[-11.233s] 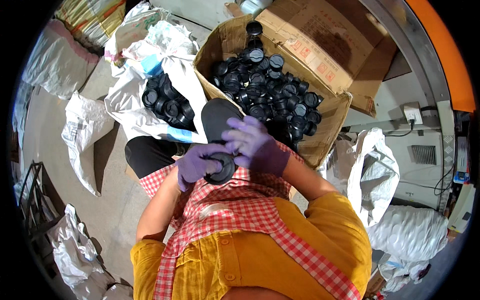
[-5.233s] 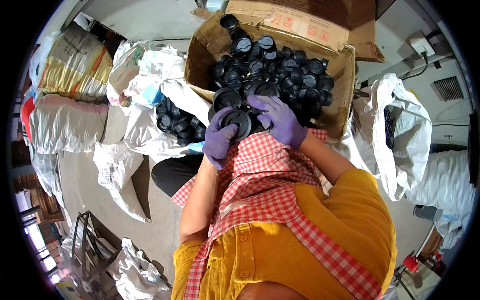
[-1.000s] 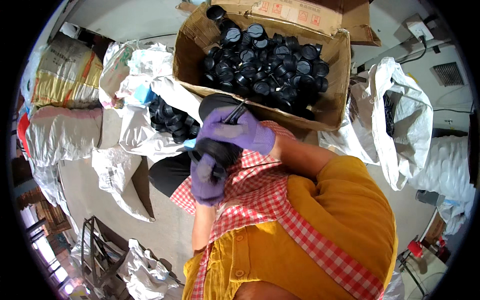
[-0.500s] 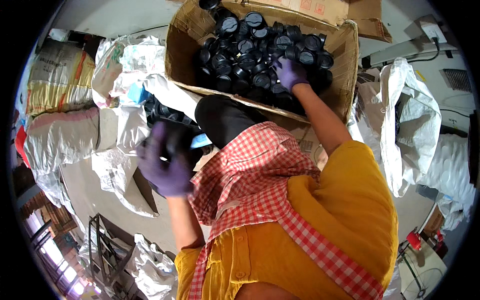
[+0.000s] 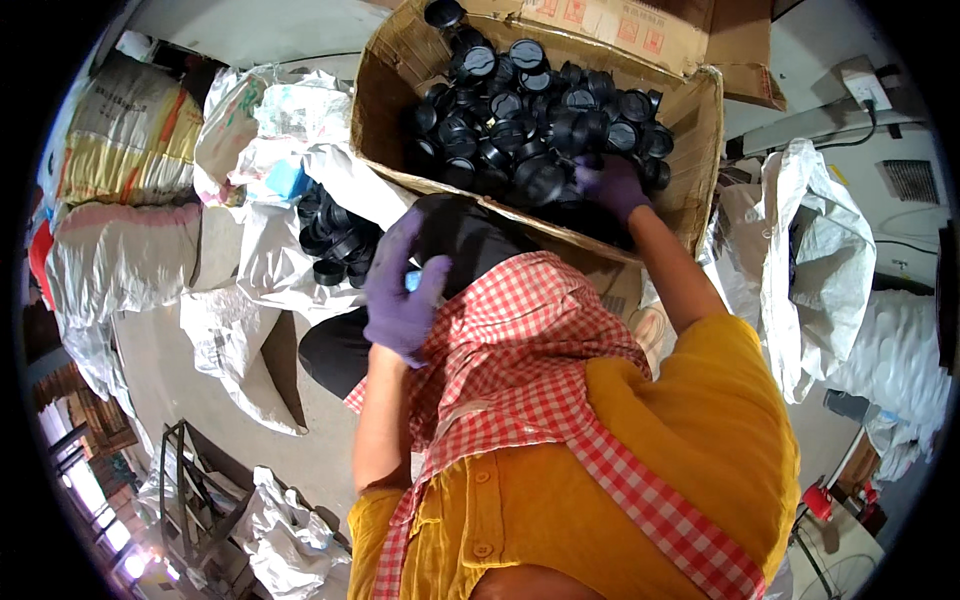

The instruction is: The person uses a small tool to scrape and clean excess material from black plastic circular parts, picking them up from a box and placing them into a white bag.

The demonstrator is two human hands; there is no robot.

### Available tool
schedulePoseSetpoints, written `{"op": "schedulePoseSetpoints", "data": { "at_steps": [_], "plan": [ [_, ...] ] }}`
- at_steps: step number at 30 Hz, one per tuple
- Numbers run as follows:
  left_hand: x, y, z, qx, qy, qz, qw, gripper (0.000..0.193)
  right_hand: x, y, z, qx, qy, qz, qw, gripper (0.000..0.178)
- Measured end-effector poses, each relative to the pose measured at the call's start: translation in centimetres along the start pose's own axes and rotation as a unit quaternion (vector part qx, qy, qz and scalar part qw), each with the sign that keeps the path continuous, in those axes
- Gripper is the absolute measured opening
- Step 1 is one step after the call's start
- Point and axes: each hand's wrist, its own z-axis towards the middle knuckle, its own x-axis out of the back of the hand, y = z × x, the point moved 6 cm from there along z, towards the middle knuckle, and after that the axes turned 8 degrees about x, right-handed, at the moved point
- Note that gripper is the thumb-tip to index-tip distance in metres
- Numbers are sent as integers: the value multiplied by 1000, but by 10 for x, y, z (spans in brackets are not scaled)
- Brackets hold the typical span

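Note:
My right hand (image 5: 612, 186), in a purple glove, reaches into the open cardboard box (image 5: 700, 170) and rests on the heap of black round caps (image 5: 520, 110). Its fingers curl down among them, and whether they grip one is hidden. My left hand (image 5: 400, 292), also gloved, hovers with fingers spread above my dark lap, beside the white sack (image 5: 300, 180) that holds more black caps (image 5: 335, 245). Nothing shows in its palm. A red-checked cloth (image 5: 520, 370) hangs over my yellow shirt.
Filled woven sacks (image 5: 120, 250) lie stacked at the left. Crumpled white bags (image 5: 810, 270) stand right of the box, and others lie on the concrete floor (image 5: 160, 350). A black metal frame (image 5: 190, 490) stands at the lower left. A wall socket (image 5: 865, 85) is at the upper right.
My left hand, which held a black piece out over the sack at the left, has come back toward my lap with nothing in it. My right hand stays in the box.

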Motion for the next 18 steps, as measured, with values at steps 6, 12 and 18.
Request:
{"op": "schedulePoseSetpoints", "data": {
  "at_steps": [6, 12, 18],
  "plan": [
    [-15, 3, -2, 1, 61, -142, 988, 54, -38, -141, -92, 134, -201, 355, 903, 28],
    [23, -54, -39, 183, 64, -235, 952, 46, -10, -174, -117, 440, -14, 171, 882, 32],
    [-5, -34, -72, 234, -84, -433, 867, 37, -58, -198, -145, 483, -177, 9, 857, 48]
  ]
}}
